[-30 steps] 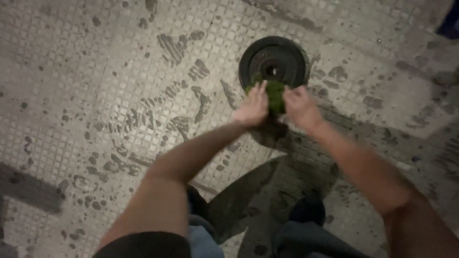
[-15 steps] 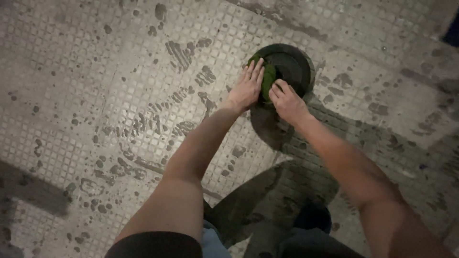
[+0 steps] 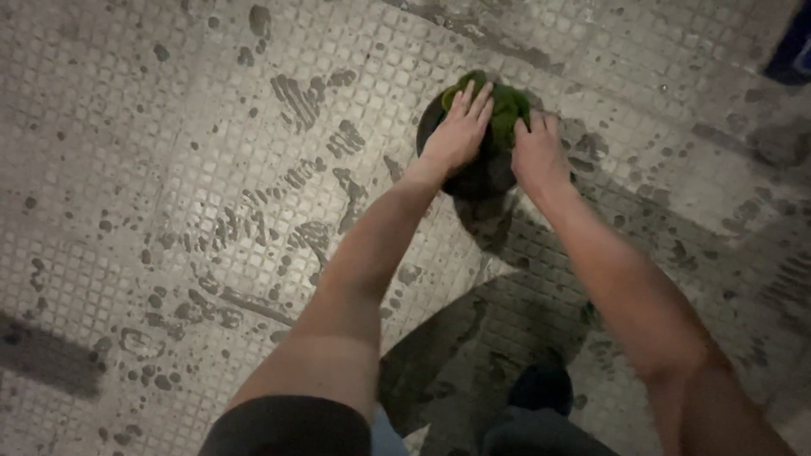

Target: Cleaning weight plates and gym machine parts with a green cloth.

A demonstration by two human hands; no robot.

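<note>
A round black disc (image 3: 473, 176) lies flat on the wet tiled floor (image 3: 211, 169). A crumpled green cloth (image 3: 507, 110) sits on top of the disc. My left hand (image 3: 459, 131) presses flat on the cloth's left side, fingers spread and pointing away from me. My right hand (image 3: 538, 152) rests palm down on the cloth's right side. Both arms reach forward from the bottom of the view. Most of the disc is hidden under the cloth and my hands.
The floor is small square textured tiles marked with dark wet shoe prints (image 3: 296, 97) and drops. My dark shoe (image 3: 541, 388) and my shadow (image 3: 473, 338) lie below the disc. A dark blue object (image 3: 794, 51) shows at the top right corner.
The cloth went from bunched between my hands above the disc to spread over it. Both hands moved forward and down onto the disc and now press flat on the cloth.
</note>
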